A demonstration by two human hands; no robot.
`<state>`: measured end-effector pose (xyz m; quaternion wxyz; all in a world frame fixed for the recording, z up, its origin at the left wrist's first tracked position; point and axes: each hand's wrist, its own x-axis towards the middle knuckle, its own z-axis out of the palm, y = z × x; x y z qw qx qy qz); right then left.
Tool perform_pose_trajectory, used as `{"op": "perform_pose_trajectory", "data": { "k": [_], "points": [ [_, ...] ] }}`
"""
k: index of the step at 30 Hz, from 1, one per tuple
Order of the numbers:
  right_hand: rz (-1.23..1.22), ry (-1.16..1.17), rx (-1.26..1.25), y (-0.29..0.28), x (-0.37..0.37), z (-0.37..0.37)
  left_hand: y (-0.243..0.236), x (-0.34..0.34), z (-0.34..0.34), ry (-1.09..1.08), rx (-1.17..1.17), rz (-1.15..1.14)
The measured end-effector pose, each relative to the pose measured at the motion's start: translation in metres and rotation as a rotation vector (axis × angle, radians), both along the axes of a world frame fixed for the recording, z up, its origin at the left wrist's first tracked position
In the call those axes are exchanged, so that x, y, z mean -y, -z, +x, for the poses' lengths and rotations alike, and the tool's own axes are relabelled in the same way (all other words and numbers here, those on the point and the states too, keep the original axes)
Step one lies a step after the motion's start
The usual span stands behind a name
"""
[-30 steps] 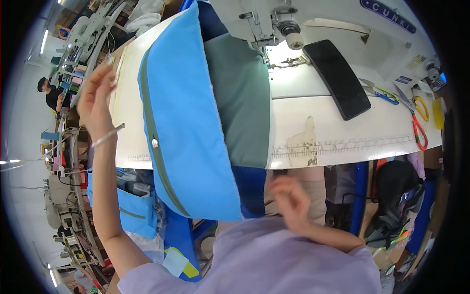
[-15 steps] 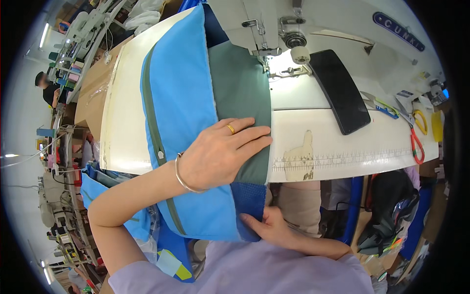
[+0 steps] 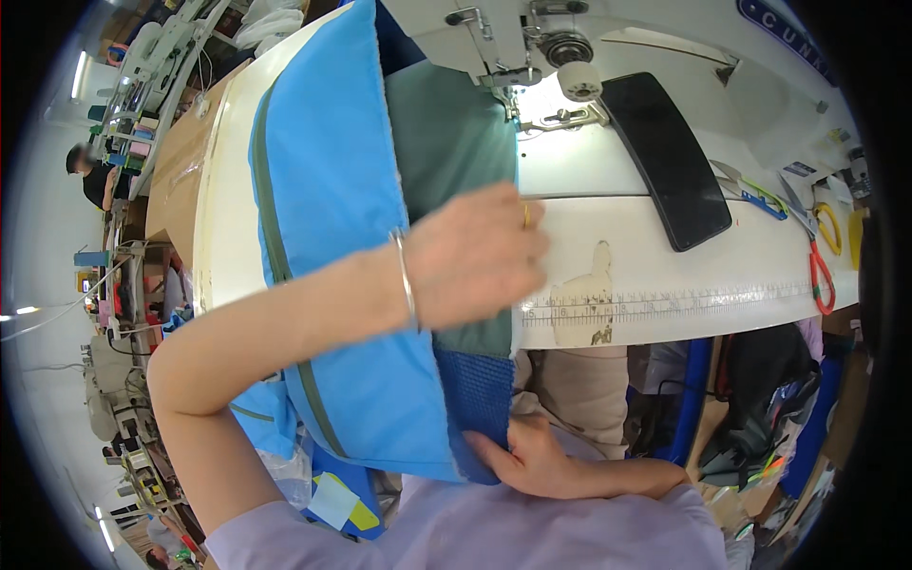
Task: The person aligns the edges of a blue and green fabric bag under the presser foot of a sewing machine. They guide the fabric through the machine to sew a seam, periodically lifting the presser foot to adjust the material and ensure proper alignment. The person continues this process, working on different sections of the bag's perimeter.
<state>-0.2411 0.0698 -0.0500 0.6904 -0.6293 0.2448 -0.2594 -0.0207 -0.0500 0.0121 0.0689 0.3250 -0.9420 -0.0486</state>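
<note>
A sewn fabric piece (image 3: 328,180) of bright blue cloth with a dark green zipper strip (image 3: 271,209) lies along the sewing machine's bed. Its grey-green panel (image 3: 446,123) runs up to the presser foot (image 3: 513,109), and a dark blue mesh section (image 3: 480,385) forms the near end. Blurred by motion, my left hand (image 3: 480,256) is over the grey-green panel near its right edge; its fingers look bent, but their grip is unclear. My right hand (image 3: 537,458) pinches the near mesh end at the table's front edge, thumb on top and the other fingers partly hidden.
The sewing machine (image 3: 446,38) stands at the far side. On the white table (image 3: 655,304) lie a black phone-like slab (image 3: 665,161), red-handled scissors (image 3: 822,275) and blue-green snips (image 3: 755,199). A printed ruler strip runs along the front edge. Another person (image 3: 90,176) is far left.
My left hand has gone from lying with fingers extended on the grey-green panel to a blurred, bent-fingered pose slightly farther right. My right hand keeps its hold on the mesh end.
</note>
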Motion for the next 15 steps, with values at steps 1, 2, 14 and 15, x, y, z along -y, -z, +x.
{"op": "perform_pose_trajectory", "data": {
  "k": [1,2,14,15],
  "points": [
    [-0.001,-0.034,-0.018,0.002,0.0,-0.001,0.005,-0.019,-0.006,-0.007,-0.041,0.064],
    [-0.002,-0.069,-0.035,0.004,0.0,-0.003,0.007,-0.033,-0.01,-0.015,-0.083,0.128],
    [0.064,-0.096,-0.06,0.01,-0.002,-0.004,-0.002,-0.069,0.0,-0.419,-0.112,-0.051],
    [0.062,-0.116,-0.072,0.011,-0.001,-0.006,-0.003,-0.07,0.0,-0.416,-0.105,-0.023]
  ]
}}
